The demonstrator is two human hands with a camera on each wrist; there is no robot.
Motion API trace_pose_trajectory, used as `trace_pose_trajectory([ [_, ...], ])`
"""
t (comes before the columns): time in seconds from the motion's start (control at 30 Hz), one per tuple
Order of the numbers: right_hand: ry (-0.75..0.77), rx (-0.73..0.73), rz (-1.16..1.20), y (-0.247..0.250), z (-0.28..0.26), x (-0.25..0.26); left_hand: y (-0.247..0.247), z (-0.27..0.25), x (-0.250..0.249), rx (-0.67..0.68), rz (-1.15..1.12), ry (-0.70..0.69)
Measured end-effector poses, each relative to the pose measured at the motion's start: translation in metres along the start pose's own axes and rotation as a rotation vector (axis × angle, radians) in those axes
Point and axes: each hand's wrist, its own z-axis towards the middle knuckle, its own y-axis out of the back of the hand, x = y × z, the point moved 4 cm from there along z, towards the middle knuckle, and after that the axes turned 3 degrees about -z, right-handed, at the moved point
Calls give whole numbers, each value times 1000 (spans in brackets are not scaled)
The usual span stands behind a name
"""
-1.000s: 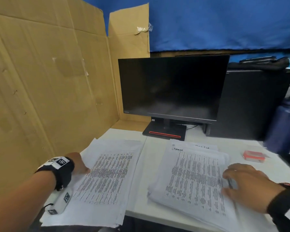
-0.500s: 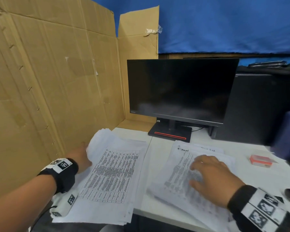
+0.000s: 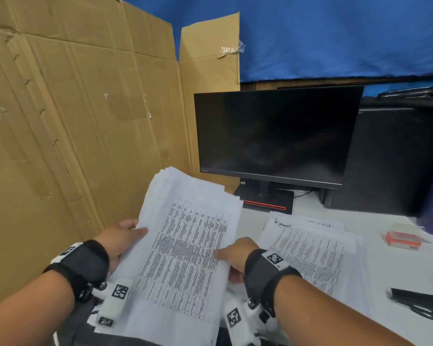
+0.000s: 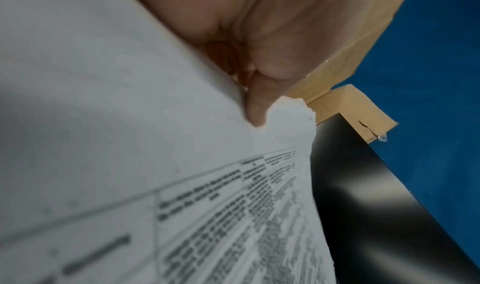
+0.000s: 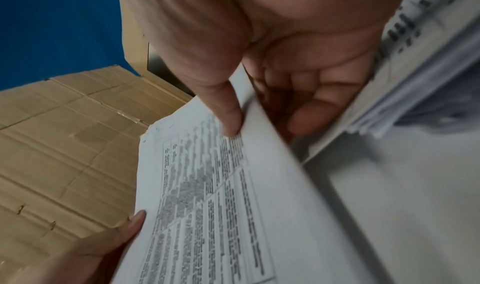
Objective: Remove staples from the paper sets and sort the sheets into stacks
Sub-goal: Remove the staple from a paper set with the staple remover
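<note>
A thick stack of printed sheets [image 3: 185,245] [image 4: 233,206] [image 5: 207,196] is lifted and tilted above the white desk's near left. My left hand [image 3: 121,236] [image 4: 255,111] grips its left edge, thumb on top. My right hand [image 3: 233,253] [image 5: 233,124] pinches its right edge, thumb on the print and fingers underneath. A second paper stack [image 3: 315,248] [image 5: 415,62] lies flat on the desk to the right. No staple is visible.
A tall cardboard wall [image 3: 73,133] stands close on the left. A black monitor [image 3: 273,136] sits at the back, a dark case beside it. A small red box [image 3: 401,239] and a black stapler-like tool [image 3: 415,299] lie on the desk [image 3: 385,270] at right.
The left stack, flat on the desk before, is now raised and tilted. My right hand left the right stack and took hold of the left stack's right edge. The head view shifted left.
</note>
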Motion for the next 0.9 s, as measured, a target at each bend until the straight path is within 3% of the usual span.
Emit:
trace_pose_trajectory([
  [0.13,137,-93,-39,8,-1,9,1,8,4,5,-98,36],
  [0.3,246,-246,-171,19,-12,8,3,18,13,-95,13,57],
  [0.43,293,-268,-80,30,-27,6,4,13,18,-136,107,126],
  [0.6,379,-299,49,41,-52,7,-29,-21,-12,-164,339,-81],
  [0.77,460,-263,211,53,-73,10,-44,-49,-47,-19,127,-303],
  [0.9,503,-240,209,78,-91,3,-53,-76,-84,18,-34,-357],
])
